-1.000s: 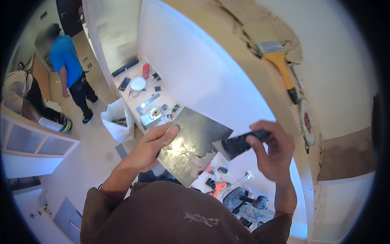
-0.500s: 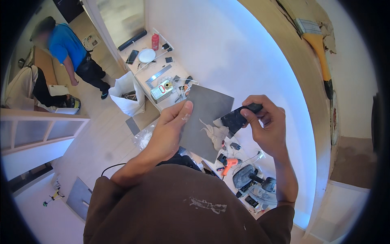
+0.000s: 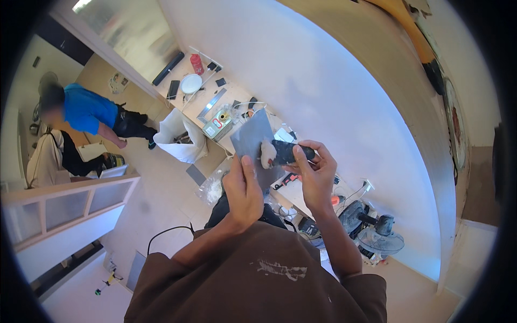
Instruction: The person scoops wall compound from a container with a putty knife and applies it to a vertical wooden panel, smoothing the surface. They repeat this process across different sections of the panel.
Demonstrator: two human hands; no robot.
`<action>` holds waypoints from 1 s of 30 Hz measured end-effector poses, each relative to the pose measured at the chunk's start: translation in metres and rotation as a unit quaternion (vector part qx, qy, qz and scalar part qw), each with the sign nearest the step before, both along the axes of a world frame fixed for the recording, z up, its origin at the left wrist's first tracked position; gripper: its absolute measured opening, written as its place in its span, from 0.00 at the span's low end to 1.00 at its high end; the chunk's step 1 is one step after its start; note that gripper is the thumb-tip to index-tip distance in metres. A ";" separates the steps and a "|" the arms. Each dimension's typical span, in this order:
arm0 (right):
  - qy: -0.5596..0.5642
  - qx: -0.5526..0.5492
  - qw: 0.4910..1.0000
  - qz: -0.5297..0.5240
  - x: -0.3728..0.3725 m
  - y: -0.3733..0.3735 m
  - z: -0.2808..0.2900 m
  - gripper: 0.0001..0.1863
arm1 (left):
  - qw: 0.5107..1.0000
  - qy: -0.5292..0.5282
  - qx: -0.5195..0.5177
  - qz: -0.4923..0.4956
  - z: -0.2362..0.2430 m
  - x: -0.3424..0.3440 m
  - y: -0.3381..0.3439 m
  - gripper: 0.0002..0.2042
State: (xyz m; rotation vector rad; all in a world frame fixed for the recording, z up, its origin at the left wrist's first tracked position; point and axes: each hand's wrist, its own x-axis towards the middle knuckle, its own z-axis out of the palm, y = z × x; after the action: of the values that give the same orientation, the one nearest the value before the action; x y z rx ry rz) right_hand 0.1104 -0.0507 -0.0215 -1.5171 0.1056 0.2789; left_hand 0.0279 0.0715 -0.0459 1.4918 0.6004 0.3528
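My left hand [image 3: 243, 189] grips the lower edge of a flat grey board [image 3: 252, 131], its thumb lying over the face. A putty knife [image 3: 290, 153] with a dark blade and black handle is held in my right hand [image 3: 316, 171], fingers closed round the handle. At its tip, a lump of pale filler [image 3: 267, 153] sits against the board's right side. The knife's front edge is hidden by the filler.
Below, a long worktop [image 3: 186, 112] carries a metal tin [image 3: 217, 125], a red bottle [image 3: 196, 64] and tools. A white bag [image 3: 180, 140] stands beside it. A fan [image 3: 381, 237] is lower right. A person in blue [image 3: 92, 109] stands left. A paintbrush [image 3: 412, 35] lies on the upper-right ledge.
The board and both hands have shifted left in the picture, and the board is turned. The filler has gone from spread on the board to a lump at the knife's tip. My view has swung too.
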 end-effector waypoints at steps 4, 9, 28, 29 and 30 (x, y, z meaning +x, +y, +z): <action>-0.069 0.016 0.997 0.006 0.012 0.000 0.031 0.10 | 0.999 -0.007 -0.053 0.008 -0.009 -0.001 -0.003 0.17; -0.436 -0.268 0.852 0.110 -0.006 -0.010 0.049 0.15 | 0.958 -0.110 -0.255 0.073 0.023 0.013 -0.005 0.17; -0.593 -0.331 0.689 0.253 -0.040 -0.013 0.047 0.15 | 0.975 -0.154 -0.157 0.026 0.030 -0.006 0.025 0.17; -0.597 -0.321 0.693 0.246 -0.036 -0.014 0.050 0.13 | 0.975 -0.156 -0.158 0.023 0.025 -0.007 0.027 0.17; -0.548 -0.292 0.752 0.221 -0.037 -0.017 0.054 0.13 | 0.972 -0.162 -0.171 0.024 0.022 -0.009 0.028 0.18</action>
State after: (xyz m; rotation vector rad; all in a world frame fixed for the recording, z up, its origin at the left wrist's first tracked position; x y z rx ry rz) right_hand 0.0731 -0.0672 0.0327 -2.0962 -1.2271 -0.3552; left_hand 0.0188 0.0993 -0.0244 1.0612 0.4112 0.4932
